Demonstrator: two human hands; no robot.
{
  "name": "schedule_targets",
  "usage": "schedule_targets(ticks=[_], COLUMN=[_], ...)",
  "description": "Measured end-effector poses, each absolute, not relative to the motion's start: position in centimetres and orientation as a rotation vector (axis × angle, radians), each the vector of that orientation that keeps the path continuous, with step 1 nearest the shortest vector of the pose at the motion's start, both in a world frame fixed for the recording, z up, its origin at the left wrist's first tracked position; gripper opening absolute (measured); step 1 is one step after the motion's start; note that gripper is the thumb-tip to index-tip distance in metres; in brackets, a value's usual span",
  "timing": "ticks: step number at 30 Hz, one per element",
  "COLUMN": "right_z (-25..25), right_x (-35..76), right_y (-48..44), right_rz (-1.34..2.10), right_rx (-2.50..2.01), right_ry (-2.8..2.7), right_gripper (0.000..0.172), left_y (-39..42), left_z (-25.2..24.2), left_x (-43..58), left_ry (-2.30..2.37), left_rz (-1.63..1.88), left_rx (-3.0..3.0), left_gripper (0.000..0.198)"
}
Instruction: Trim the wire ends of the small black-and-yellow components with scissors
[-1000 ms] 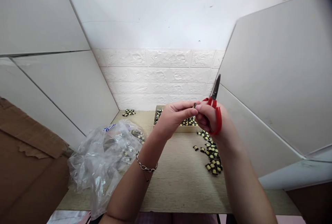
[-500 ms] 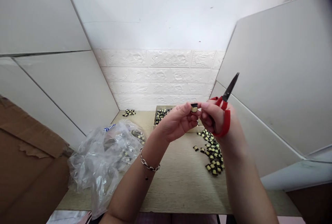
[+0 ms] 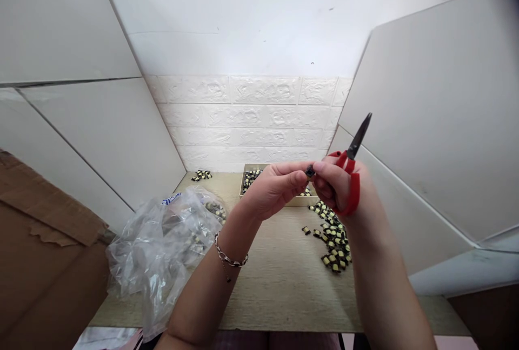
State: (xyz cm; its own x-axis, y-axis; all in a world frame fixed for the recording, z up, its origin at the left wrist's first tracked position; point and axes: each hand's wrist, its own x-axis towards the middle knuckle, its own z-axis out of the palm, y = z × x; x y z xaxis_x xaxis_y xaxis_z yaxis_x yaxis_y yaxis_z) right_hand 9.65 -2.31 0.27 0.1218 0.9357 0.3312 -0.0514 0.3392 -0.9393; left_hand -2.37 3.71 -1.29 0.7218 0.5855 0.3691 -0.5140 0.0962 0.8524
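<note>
Between the fingertips of my left hand [image 3: 278,185] is a small black transformer [image 3: 310,171], its dark end turned up toward me. My right hand [image 3: 334,180] pinches at the same part from the other side, thumb against it. Red-handled scissors [image 3: 357,142] hang on my right hand, a red loop around its back and the closed blades pointing up and away. Behind my hands stands a shallow box [image 3: 242,190] holding many like transformers, black with yellow-wrapped middles. My hands hide part of that box.
A loose pile of transformers [image 3: 334,242] lies on the table right of my hands. Another small group [image 3: 201,175] sits at the back left. A clear plastic bag [image 3: 162,247] with more parts lies left, beside a cardboard box [image 3: 44,253]. White panels [image 3: 438,123] flank the table.
The transformer has been turned between my fingers: its yellow side faced me before, now its dark end does. My left fingers have shifted around it. The scissors stay on my right hand.
</note>
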Motion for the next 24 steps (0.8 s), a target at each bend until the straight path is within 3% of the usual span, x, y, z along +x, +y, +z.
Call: schedule_targets(ticks=[24], right_z=[0.51], right_x=[9.34], right_y=[-2.04], right_rz=[0.922], right_rx=[-0.96], right_ry=[-1.21], right_gripper=[0.029], left_y=[3.44], left_z=[-1.01], left_x=[-2.43], left_ry=[0.145], left_rz=[1.042], left_rx=[1.47], left_gripper=[0.018])
